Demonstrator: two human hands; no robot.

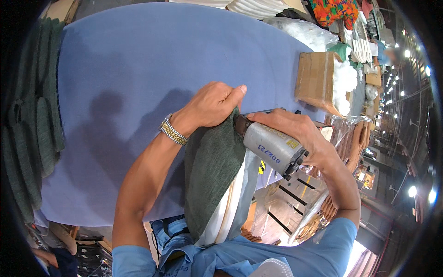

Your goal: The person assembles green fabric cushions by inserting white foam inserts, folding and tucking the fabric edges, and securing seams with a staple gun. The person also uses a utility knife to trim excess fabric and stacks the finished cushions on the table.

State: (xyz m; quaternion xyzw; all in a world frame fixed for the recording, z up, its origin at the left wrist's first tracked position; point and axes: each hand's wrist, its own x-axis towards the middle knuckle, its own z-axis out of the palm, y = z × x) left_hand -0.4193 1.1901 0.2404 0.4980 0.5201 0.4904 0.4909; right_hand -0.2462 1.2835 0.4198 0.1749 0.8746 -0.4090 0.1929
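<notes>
My left hand (213, 105), with a metal watch (173, 130) on the wrist, is closed at the far end of a dark green fabric cover (210, 166). Its fingers grip the fabric's edge, thumb uppermost. The cover drapes over an upright padded piece that leans toward my body, with a whitish layered edge (227, 203) along its right side. In my right hand (297, 131) is a silver pneumatic staple gun (272, 150), lying tilted. Its dark nose meets the piece's far end, close beside my left hand; the exact contact point is hidden.
A large blue padded table (152, 51) lies in front of me. Green upholstered pieces (32, 120) line its left side. An open cardboard box (316, 78) with white stuffing (345, 85) stands at the right, near a clear plastic bag (304, 32). Wrapped brown parts (360, 143) lie farther right.
</notes>
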